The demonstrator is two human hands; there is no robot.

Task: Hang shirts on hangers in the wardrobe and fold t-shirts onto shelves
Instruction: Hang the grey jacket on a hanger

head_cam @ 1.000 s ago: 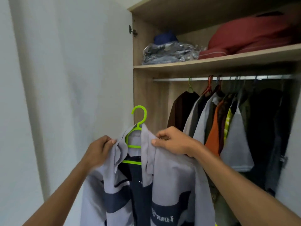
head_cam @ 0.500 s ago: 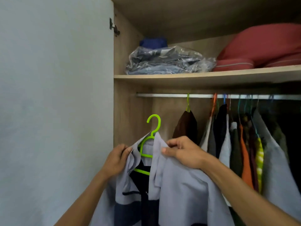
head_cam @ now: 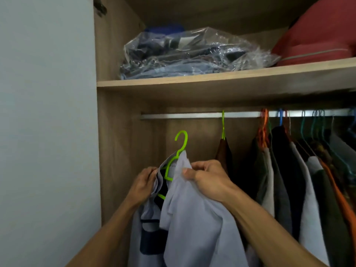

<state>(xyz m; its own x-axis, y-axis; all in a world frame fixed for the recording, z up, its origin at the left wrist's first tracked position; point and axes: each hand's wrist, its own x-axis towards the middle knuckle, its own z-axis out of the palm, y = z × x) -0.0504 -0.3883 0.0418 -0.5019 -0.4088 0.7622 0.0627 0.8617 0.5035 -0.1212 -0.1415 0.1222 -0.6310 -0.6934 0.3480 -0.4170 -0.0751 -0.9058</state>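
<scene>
A light grey shirt (head_cam: 192, 224) with dark navy panels hangs on a lime green hanger (head_cam: 180, 145), held up inside the open wardrobe. My left hand (head_cam: 143, 185) grips the shirt's left collar edge. My right hand (head_cam: 208, 180) pinches the right collar and shoulder. The hanger's hook points up, well below the metal rail (head_cam: 183, 115) and left of the hung clothes. The lower part of the shirt runs out of view.
Several garments (head_cam: 289, 180) hang on coloured hangers along the rail's right half; a brown one (head_cam: 223, 151) on a green hanger is nearest. The shelf (head_cam: 212, 81) above holds a plastic-wrapped clothes bundle (head_cam: 188, 54) and a red cushion (head_cam: 317, 37). A white door (head_cam: 46, 132) stands on the left.
The shirt on its hanger has moved up and to the right, deeper into the wardrobe and closer to the rail. Both hands keep their hold on the collar.
</scene>
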